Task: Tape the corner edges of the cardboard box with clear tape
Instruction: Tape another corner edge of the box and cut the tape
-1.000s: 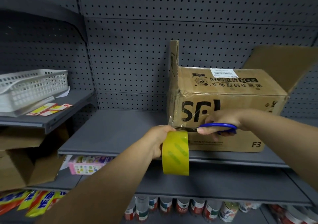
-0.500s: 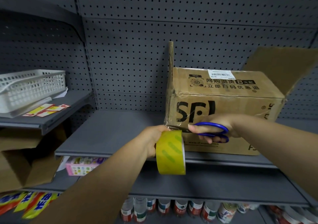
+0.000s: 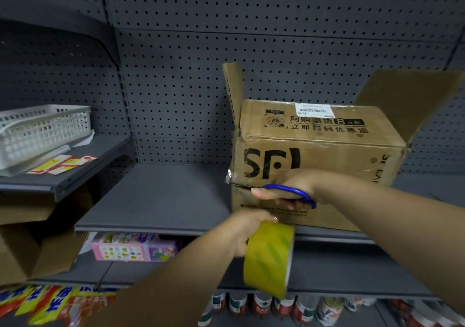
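**Two hands with tape and scissors at a cardboard box on a shop shelf**

Nearest, the left hand [image 3: 245, 231] grips a yellow-tinted roll of clear packing tape [image 3: 269, 261], held on edge in front of the shelf lip. Just beyond, the right hand [image 3: 294, 182] has its fingers curled through blue-handled scissors [image 3: 286, 188], whose blades point at the front left corner of a brown printed cardboard box [image 3: 332, 155]. The box sits on a grey metal shelf [image 3: 163, 196] with its top flaps raised. A grey pegboard wall [image 3: 251, 50] stands behind. A white plastic mesh basket [image 3: 42, 130] rests on a higher shelf to the left.
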Available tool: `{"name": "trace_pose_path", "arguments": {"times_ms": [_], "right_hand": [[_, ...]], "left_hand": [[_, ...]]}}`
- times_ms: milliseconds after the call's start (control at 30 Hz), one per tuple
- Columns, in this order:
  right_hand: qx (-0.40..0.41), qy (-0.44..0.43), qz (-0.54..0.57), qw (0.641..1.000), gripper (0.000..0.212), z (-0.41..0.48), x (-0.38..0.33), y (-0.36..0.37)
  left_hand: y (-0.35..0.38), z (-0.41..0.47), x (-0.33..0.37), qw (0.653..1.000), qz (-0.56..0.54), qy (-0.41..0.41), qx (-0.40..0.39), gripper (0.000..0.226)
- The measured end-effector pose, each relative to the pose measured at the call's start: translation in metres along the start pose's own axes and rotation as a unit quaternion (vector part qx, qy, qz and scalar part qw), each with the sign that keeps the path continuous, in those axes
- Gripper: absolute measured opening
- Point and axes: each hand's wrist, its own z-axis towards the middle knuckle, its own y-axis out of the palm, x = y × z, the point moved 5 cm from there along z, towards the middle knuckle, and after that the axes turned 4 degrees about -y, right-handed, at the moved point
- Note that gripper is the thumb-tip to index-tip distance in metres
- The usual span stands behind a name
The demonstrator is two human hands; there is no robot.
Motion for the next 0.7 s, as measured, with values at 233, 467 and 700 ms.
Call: {"name": "trace_pose_path", "arguments": {"times_ms": [233,467,700], "right_hand": [[-0.069,0.014,-0.016,0.997,0.057,-0.008,0.023,0.011],[-0.063,0.043,0.104,0.992,0.052,-0.066,0.092,-0.005],[-0.055,0.144,0.081,0.985,0.025,-0.142,0.210,-0.037]], "left_hand": [[-0.018,-0.012,0.011,0.997,0.001,0.078,0.015,0.017],[0.007,-0.028,0.017,0.989,0.065,0.128,0.029,0.014],[0.128,-0.028,0.005,0.971,0.143,0.170,-0.092,0.011]]}}
